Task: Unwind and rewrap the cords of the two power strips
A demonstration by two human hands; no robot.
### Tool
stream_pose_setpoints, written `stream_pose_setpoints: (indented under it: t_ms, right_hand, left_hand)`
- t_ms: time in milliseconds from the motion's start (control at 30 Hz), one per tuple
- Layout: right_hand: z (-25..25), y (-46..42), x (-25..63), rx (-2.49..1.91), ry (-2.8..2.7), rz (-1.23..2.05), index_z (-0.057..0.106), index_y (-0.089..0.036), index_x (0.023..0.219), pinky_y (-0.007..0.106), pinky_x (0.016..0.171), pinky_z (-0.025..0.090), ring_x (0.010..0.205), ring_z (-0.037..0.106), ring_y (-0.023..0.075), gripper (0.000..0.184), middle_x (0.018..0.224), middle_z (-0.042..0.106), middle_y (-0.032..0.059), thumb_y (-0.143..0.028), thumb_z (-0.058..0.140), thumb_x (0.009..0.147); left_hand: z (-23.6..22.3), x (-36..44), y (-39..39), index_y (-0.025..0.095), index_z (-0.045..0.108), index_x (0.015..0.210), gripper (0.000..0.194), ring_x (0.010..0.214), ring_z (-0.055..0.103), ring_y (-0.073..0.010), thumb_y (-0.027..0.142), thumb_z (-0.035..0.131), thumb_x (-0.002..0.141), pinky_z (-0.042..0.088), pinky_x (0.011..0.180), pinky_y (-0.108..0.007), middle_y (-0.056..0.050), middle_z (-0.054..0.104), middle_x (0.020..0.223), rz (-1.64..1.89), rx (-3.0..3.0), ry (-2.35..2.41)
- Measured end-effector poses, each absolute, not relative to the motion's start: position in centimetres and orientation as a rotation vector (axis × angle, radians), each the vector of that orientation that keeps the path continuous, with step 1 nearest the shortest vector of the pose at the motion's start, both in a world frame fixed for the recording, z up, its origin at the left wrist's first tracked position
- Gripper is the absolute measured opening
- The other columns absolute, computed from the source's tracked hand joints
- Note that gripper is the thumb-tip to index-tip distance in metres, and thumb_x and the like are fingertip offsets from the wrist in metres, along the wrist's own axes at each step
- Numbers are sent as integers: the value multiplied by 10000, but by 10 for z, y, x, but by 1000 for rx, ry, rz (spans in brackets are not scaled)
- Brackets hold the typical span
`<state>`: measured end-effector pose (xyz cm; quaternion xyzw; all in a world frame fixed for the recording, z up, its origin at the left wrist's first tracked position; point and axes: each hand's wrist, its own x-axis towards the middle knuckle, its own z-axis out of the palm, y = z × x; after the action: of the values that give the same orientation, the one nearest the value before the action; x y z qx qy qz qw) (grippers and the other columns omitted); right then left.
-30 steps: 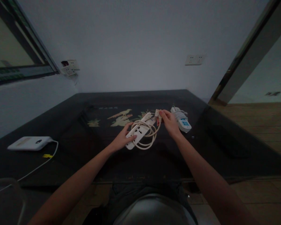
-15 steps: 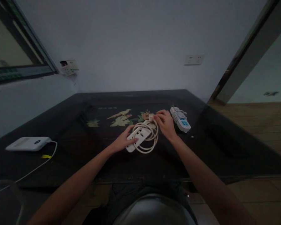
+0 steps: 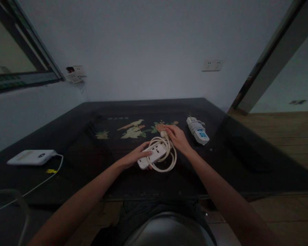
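Note:
A white power strip (image 3: pixel 154 154) lies on the dark table (image 3: pixel 92 160) with its beige cord (image 3: pixel 166 164) coiled in loops around it. My left hand (image 3: pixel 135 158) grips the strip's near end, fingers closed over its top. My right hand (image 3: pixel 177 137) pinches the cord's plug end (image 3: pixel 164 134) at the far side of the coil. Both forearms reach in from the bottom of the view.
A second white power strip with a blue face (image 3: pixel 198 130), cord wrapped round it, lies to the right. A white device (image 3: pixel 30 157) with a white cable sits at the table's left. Wall sockets (image 3: pixel 212 65) are on the back wall. Painted birds and flowers (image 3: pixel 133 130) decorate the tabletop.
My right hand has brought the plug end left and nearer, from beside the blue-faced strip to the far side of the coil. The strip and my left hand have shifted slightly toward me.

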<state>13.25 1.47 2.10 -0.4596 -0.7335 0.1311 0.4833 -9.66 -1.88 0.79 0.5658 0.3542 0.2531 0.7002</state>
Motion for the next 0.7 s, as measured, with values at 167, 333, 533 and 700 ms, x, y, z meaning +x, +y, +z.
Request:
stream_pose_setpoints:
  t_ms: [167,333,533,700]
  right_hand:
    - [17,20,137,-1148,-1743,294,637,-172,1129,402,944,434,1090,579,240,385,1149,657,120,-427,428,931]
    - [15,20,138,-1180,-1753,283,632,-184,1098,388,928,445,1078,573,230,330,1134,645,111,-402,452,927]
    - [7,19,133,-1220,-1869,314,666,-187,967,391,923,439,1028,582,227,220,1037,649,98,-340,523,900]
    - [3,18,130,-1251,-1958,331,674,-185,934,383,938,425,1023,580,220,175,1021,647,92,-289,539,894]
  left_hand:
    - [6,-102,-6,218,207,1444,792,596,693,-226,341,661,807,552,472,-297,-124,693,916,706,1173,790]
    - [2,-116,18,170,395,1324,579,584,691,-232,277,631,807,559,492,-319,-114,693,896,997,1135,924]
    - [-1,-153,55,138,449,1232,430,512,651,-169,204,586,829,548,502,-303,-83,673,857,1289,1048,1316]
    - [-5,-194,74,117,492,1181,380,534,648,-151,253,584,838,539,524,-269,-71,671,828,1396,1019,1545]
